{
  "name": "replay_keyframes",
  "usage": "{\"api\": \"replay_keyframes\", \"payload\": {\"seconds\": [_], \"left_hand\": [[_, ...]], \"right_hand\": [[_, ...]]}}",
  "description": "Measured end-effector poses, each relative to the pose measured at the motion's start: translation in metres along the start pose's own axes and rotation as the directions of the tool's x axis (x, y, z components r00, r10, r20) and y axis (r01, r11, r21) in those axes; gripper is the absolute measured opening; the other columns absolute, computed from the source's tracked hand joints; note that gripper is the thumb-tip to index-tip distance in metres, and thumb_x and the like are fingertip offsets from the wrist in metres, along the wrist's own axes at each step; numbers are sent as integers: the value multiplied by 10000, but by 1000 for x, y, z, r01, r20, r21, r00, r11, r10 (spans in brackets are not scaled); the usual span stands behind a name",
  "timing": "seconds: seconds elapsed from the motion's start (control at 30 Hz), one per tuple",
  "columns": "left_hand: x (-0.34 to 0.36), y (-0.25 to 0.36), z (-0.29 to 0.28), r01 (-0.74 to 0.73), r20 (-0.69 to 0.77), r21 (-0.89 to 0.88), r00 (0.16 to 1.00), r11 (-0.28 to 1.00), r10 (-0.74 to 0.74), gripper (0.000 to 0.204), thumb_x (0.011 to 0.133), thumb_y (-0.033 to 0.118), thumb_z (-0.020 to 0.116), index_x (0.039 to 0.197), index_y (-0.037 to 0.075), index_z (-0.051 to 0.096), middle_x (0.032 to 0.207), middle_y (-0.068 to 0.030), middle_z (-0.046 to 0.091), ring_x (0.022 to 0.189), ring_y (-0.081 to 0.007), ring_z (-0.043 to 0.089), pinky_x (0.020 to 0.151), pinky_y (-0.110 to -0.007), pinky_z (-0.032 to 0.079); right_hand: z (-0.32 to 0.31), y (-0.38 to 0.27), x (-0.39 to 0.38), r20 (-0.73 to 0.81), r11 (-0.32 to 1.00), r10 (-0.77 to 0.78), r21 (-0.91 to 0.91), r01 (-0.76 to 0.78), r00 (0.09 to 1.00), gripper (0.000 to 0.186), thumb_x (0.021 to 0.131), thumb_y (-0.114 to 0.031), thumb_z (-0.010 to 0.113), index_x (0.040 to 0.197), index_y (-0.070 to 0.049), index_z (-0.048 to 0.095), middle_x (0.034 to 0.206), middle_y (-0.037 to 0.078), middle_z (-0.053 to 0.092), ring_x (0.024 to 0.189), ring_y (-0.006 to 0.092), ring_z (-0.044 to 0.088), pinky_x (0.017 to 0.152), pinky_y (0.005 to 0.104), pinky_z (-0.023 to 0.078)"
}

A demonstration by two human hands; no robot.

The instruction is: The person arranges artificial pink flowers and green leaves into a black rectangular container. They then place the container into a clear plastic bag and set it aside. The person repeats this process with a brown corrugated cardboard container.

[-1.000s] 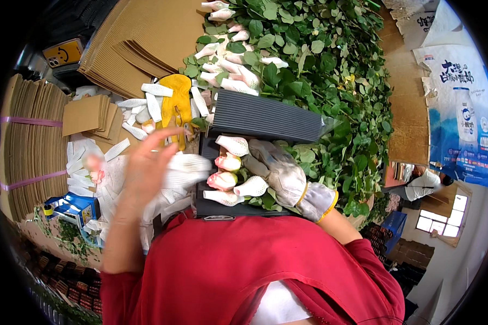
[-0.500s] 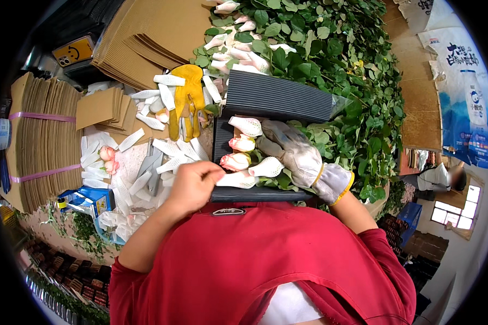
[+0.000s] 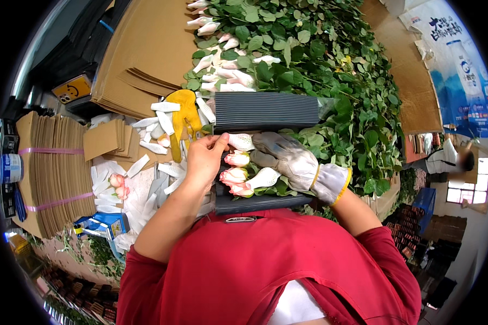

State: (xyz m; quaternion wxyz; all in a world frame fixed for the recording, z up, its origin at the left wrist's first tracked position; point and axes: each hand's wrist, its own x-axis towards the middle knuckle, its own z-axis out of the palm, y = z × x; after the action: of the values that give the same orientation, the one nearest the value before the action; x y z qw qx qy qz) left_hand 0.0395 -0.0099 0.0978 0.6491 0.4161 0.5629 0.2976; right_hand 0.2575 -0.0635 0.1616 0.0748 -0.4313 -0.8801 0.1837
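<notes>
Left fingers [image 3: 222, 142] pinch white mesh sleeve [image 3: 241, 142]; gloved right fingers [image 3: 264, 158] beside roses [image 3: 233, 176]

The roses [image 3: 233, 176] are pink, with paler cream petals outside. The net sleeve [image 3: 241, 142] is white, with a fine mesh pattern. The grey glove [image 3: 295, 160] has yellow edging. The ridged block [image 3: 265, 110] is blackish, with parallel lines. The leaves [image 3: 331, 92] are green.

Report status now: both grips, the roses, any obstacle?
Left grip: pinching upper white mesh sleeve. Right grip: gloved, on rose foliage. Pink roses: some bare, some sleeved. Ribbed black panel beyond, apparently not blocking.
</notes>
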Motion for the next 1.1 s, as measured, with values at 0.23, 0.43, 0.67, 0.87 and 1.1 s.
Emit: {"api": "replay_keyframes", "payload": {"seconds": [0.23,0.43,0.67,0.87,1.1], "left_hand": [[1,-22,-3,-186,-45,-144,982,972,181,188,919,122,691,985,-51,719,826,-50,700,743,-89,594,672,-241,470],[-36,-46,-62,-342,-76,35,936,939,343,148,907,88,690,959,-49,707,838,-62,695,760,-96,598,703,-252,485],[-21,-39,-106,-295,171,380,954,877,247,430,887,169,730,1211,-17,517,989,-93,636,861,-156,611,783,-293,503],[-15,-23,-62,-329,-53,5,943,944,329,85,922,84,669,946,3,656,754,-8,618,688,-85,569,627,-219,457],[-57,26,-104,-546,377,837,554,-18,742,388,793,182,775,1102,12,612,940,-121,647,883,-286,617,786,-399,491]], "right_hand": [[3,2,-3,19,1000,13,18,-13,1000,509,803,-39,574,1297,-163,579,1408,153,492,1307,349,476,1050,443,416],[-10,-6,8,70,995,-8,104,1,997,532,788,-26,580,1312,-117,563,1400,145,497,1319,337,459,1054,432,401],[4,-1,-2,42,1000,2,17,-3,999,588,751,-4,599,1332,-75,536,1443,138,468,1372,328,409,1105,437,364],[1,-4,-3,25,1000,-10,-15,11,1000,565,745,-6,603,1305,-64,555,1438,118,475,1358,333,423,1121,435,360],[5,2,-10,4,1000,-6,16,6,1000,556,746,-29,617,1299,-59,559,1432,117,481,1352,336,429,1110,441,366]]}}
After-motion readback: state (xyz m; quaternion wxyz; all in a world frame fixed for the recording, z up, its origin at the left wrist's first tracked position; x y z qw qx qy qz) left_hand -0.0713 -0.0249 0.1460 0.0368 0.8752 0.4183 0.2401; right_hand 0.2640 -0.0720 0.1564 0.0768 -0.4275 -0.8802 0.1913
